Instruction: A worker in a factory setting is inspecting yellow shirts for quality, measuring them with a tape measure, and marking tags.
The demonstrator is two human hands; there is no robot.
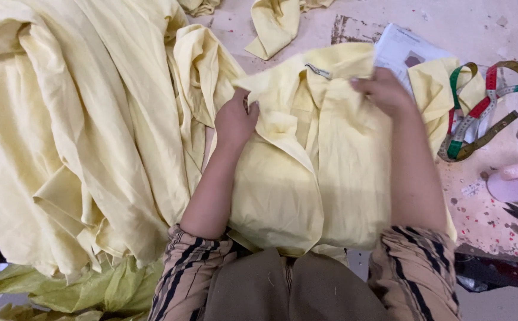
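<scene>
**Both hands pinned on the shirt's collar end**

Grip first — the left hand (234, 120) is closed on a fold of the pale yellow shirt (306, 172) at its left shoulder, fingers curled under the collar point. The right hand (385, 90) pinches the cloth at the opposite shoulder, thumb and fingers shut on the edge.

Between the two hands the shirt lies flat on the surface (485, 30), collar away from the person, hem hanging toward the lap — so its long axis runs straight away from the body. Each hand sits at its own side of the collar, about equally near.

A heap of like yellow cloth (74, 131) lies left, touching the shirt; a tape measure (479, 113) lies right, near the right hand.
</scene>
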